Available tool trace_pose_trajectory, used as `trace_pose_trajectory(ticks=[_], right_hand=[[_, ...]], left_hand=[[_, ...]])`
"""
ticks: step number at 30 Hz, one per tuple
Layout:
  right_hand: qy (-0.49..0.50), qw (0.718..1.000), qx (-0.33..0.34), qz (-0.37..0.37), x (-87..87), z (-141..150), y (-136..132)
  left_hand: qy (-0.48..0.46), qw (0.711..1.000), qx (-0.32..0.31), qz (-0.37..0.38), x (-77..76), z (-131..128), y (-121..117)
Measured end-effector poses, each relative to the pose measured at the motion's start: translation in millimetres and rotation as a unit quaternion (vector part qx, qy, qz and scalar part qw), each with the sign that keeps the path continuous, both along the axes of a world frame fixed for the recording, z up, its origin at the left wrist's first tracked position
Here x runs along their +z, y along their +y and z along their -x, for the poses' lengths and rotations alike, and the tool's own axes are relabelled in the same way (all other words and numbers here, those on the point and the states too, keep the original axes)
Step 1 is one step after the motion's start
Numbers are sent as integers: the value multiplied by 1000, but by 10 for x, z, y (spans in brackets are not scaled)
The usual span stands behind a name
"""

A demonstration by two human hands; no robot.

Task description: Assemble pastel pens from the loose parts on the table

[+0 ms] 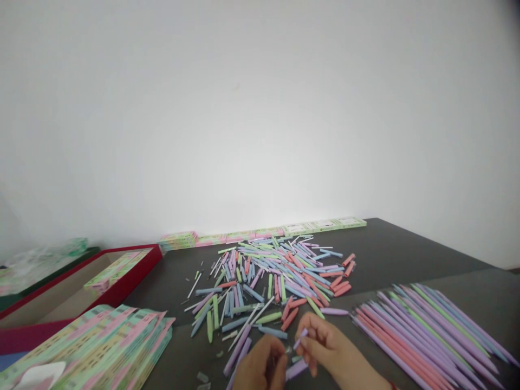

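My right hand (327, 346) is closed in a pinch on a small purple pen part (301, 338). Just to its left, my left hand (260, 367) has its fingers curled together, and I cannot make out what is in them. A purple pen barrel (297, 369) shows between the two hands; whether the left fingers touch it is unclear. In front of both hands spreads a loose pile of pen parts (280, 265) in purple, blue, green and coral, with thin white refills (245, 325) among them.
At right, long purple, coral, green and blue pens (430, 330) lie in a row. Printed cartons (97, 346) fill the front left, beside an open red box (134, 271). Flat boxes (244, 236) line the wall. Small clear pieces (203, 377) lie near the front edge.
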State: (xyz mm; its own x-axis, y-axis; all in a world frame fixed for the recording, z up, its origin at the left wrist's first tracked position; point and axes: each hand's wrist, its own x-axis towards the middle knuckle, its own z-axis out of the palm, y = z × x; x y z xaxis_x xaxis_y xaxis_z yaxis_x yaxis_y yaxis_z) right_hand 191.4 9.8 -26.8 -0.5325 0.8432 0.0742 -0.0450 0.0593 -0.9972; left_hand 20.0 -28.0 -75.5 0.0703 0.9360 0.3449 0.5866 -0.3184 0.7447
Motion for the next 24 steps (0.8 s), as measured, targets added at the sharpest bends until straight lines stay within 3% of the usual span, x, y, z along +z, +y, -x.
trace_pose_trajectory(ticks=[6,20,24], right_hand=[[-25,999,-5,-48,-58,19,-13],[-24,998,-7,-55,-169,-35,12],[-68,995,0,-71,-195,-24,15]], left_hand=[[0,1000,-8,-15,93,2,-39],[36,999,-8,-35,53,39,-25],[47,998,-4,-38,63,15,-36]])
